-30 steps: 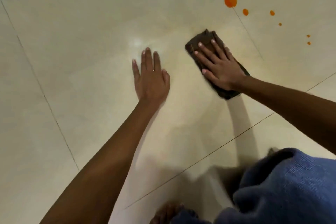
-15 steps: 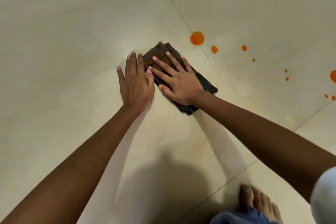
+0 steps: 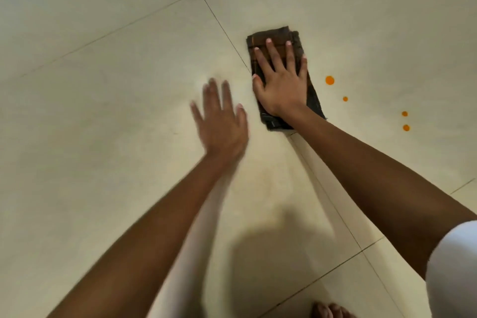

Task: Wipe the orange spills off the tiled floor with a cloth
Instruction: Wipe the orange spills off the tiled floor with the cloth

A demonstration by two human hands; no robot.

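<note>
Brown cloth (image 3: 277,41) under flat right hand (image 3: 282,80); left hand (image 3: 222,121) blurred, apparently flat.

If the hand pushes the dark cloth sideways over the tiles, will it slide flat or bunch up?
The cloth is folded flat under the spread right hand, so it probably slides as one pad. The floor looks glossy, so drag is likely low. Its uncovered far end may curl, being soft fabric.

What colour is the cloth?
Dark brown with faint orange stripes, seen in the head view: cloth.
</note>
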